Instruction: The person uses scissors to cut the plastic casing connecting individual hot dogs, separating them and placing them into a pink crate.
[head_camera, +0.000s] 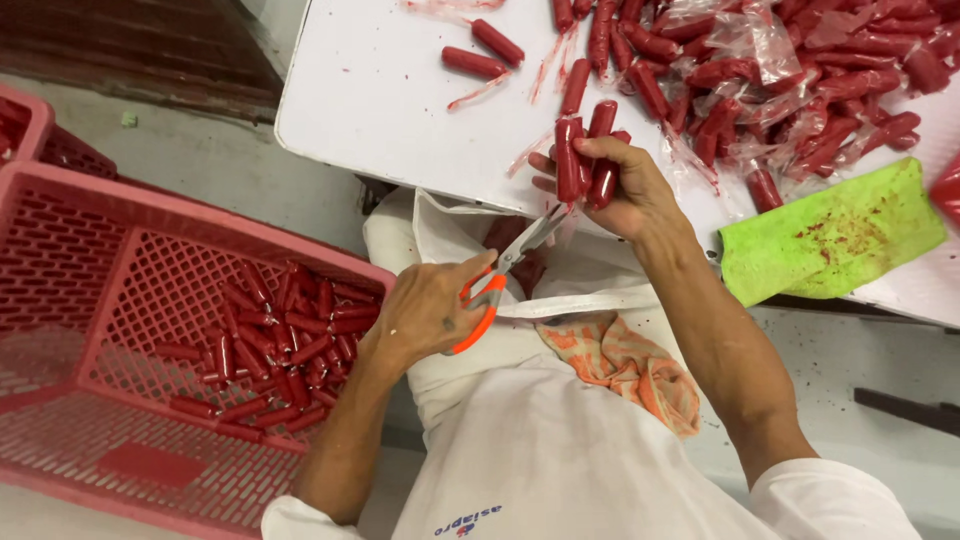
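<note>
My right hand (628, 192) grips a bunch of several red sausages (583, 158) upright at the near edge of the white table (370, 90). My left hand (428, 312) holds orange-handled scissors (488, 295). Their metal blades (535, 236) are slightly apart and point up at the lower ends of the sausages, just below my right hand. A white bag or cloth (450, 225) hangs under the table edge, right beneath the blades.
A red plastic crate (150, 250) on my left holds many loose red sausages (285, 335). More sausages tangled in clear wrappers (780, 70) are heaped on the table's right side. A stained green sheet (835, 235) lies at the right edge. An orange rag (625, 368) rests on my lap.
</note>
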